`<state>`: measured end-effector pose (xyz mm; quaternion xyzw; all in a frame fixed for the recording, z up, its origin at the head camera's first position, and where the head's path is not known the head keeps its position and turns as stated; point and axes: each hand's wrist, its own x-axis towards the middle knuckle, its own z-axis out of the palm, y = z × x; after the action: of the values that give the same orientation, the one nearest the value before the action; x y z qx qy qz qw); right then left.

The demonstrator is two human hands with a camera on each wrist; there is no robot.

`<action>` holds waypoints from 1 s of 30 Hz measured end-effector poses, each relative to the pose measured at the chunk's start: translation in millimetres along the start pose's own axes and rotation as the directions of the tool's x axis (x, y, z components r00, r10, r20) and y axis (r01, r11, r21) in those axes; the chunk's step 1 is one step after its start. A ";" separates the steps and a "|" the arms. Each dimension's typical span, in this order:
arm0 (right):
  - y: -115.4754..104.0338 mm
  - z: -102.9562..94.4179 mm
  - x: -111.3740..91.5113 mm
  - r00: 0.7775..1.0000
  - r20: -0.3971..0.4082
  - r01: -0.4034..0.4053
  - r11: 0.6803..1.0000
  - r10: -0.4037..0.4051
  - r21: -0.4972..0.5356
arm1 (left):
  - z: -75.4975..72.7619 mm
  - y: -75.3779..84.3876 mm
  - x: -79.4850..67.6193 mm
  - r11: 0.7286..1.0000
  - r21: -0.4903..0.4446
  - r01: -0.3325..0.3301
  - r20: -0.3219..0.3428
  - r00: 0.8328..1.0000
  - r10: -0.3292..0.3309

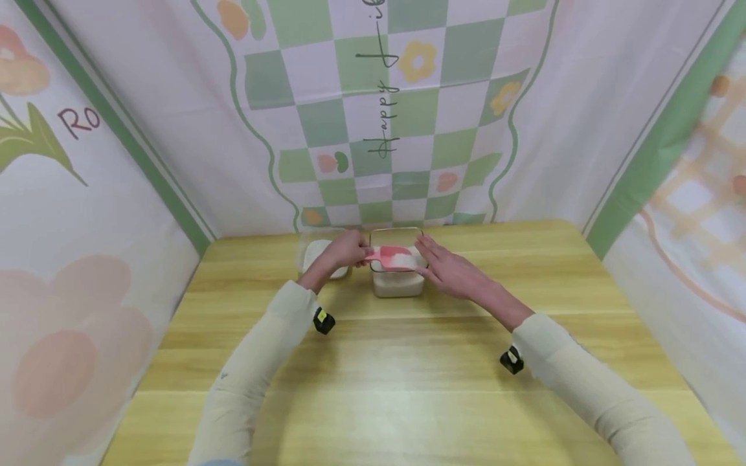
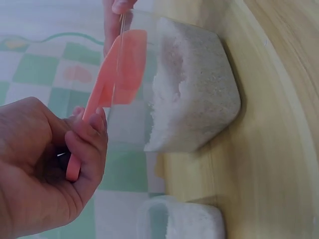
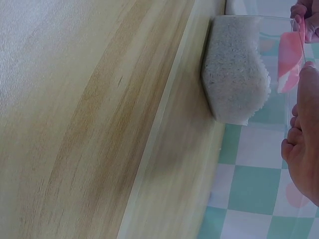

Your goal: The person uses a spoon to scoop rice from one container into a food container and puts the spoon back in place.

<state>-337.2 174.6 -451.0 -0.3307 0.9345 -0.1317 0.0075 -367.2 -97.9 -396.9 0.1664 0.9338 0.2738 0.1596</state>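
Note:
A pink scoop [image 1: 394, 255] bearing white rice is tilted over the mouth of a clear square container [image 2: 134, 130]. Its handle is gripped by my left hand [image 1: 348, 248], with the fingers curled around it. White rice [image 3: 233, 69] fills the lower part of the container, with an uneven top. My right hand [image 1: 457, 270] touches the container's right rim, its fingers looking mostly straight and the thumb near the front corner. Left of this container stands a second clear container [image 2: 194, 221], also holding white rice and partly hidden by my left hand in the head view.
Both containers stand near the back edge of a wooden table [image 1: 396, 369]. Behind it hangs a green-and-white checked cloth [image 1: 373, 149], with printed cloths at both sides. Black cameras [image 1: 324, 320] sit at the wrists.

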 end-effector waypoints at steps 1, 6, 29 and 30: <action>0.3 -0.2 -0.2 1.000 0.003 -0.006 1.000 0.006 -0.001 | 0.6 -1.9 0.1 1.000 -0.015 -0.004 -0.002 1.000 0.004; 2.4 -0.2 -1.4 1.000 0.000 -0.015 1.000 0.015 0.014 | 3.6 -10.9 1.3 0.994 -0.103 -0.031 -0.021 0.999 0.029; 0.3 0.9 -1.5 1.000 -0.019 0.016 0.999 -0.015 0.044 | -6.2 -45.7 -34.4 0.867 -0.499 0.011 -0.027 0.999 -0.028; 0.4 1.3 -1.4 1.000 -0.020 0.018 0.999 -0.018 0.041 | -7.2 -47.6 -37.2 0.867 -0.499 0.010 -0.033 0.999 -0.031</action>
<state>-336.2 175.5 -452.4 -0.3376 0.9286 -0.1540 0.0041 -347.4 -153.8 -410.3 0.1041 0.8361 0.5070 0.1816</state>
